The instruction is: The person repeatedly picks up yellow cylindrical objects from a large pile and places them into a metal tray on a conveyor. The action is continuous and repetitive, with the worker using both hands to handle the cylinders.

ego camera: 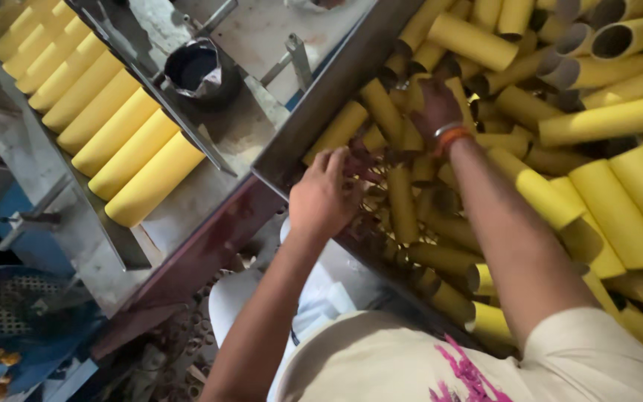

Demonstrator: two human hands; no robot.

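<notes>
A big pile of yellow cardboard tubes [597, 171] fills a metal bin on the right. My right hand [434, 104], with a metal bangle and orange thread at the wrist, reaches deep into the pile and rests on the tubes; its fingers are hidden among them. My left hand [325, 197] hovers at the bin's near edge with fingers curled over thin tubes [402, 201]; whether it grips one is unclear. A neat row of yellow tubes [117, 126] lies side by side on a sloped rack at the left.
A steel bin wall [336, 82] runs diagonally between rack and pile. A dark round cup [195, 67] sits on the grey machine surface. A blue basket [16, 313] stands at the lower left. Small scraps lie on the floor below.
</notes>
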